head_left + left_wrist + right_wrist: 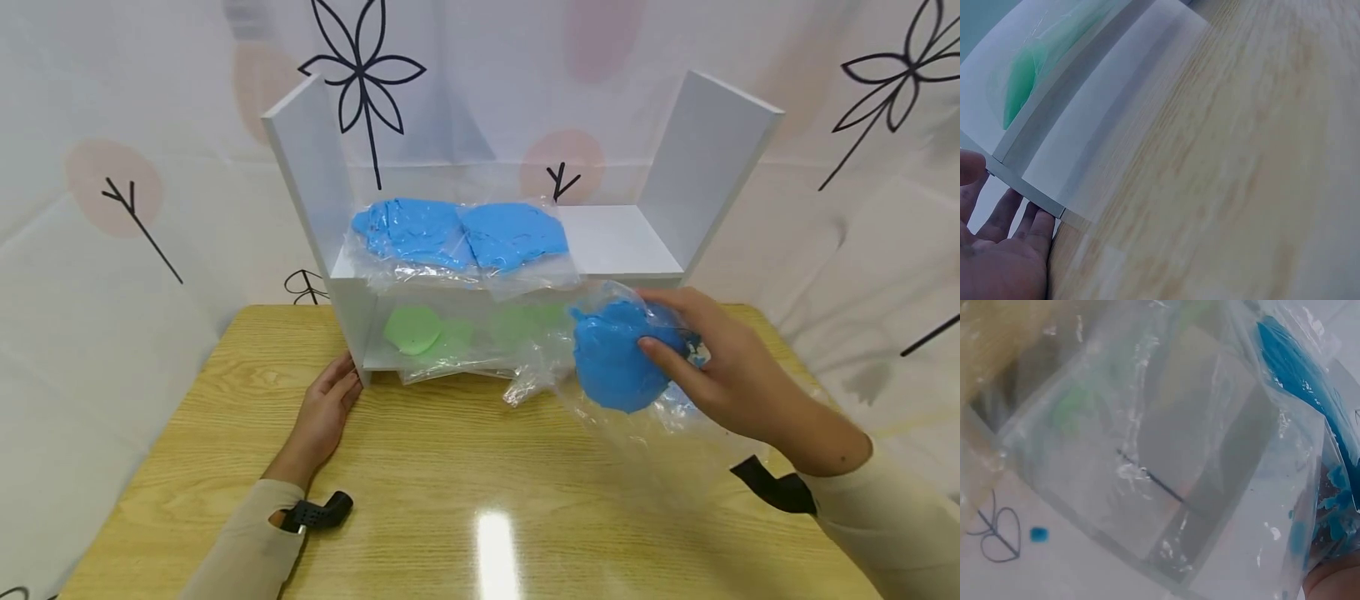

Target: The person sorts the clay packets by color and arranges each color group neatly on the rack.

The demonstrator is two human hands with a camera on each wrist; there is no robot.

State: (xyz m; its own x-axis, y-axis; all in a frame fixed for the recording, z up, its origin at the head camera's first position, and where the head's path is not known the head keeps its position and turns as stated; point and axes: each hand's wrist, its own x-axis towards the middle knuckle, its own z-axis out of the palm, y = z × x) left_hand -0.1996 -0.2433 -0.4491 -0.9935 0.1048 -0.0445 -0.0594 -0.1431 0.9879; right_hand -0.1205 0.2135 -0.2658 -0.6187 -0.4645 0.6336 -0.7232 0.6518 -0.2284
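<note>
My right hand grips a clear plastic bag with a flattened lump of blue clay in it, in front of the shelf's right side. In the right wrist view the clear bag covers most of the picture, with the blue clay at the right. My left hand touches the lower left side of the white shelf. The left wrist view shows the fingers of the left hand extended against the panel's edge. Two bagged blue clay slabs lie side by side on the upper shelf.
Green pieces in clear bags lie on the lower shelf, partly behind plastic. The white shelf has tall side panels and stands on a wooden table. A patterned cloth hangs behind.
</note>
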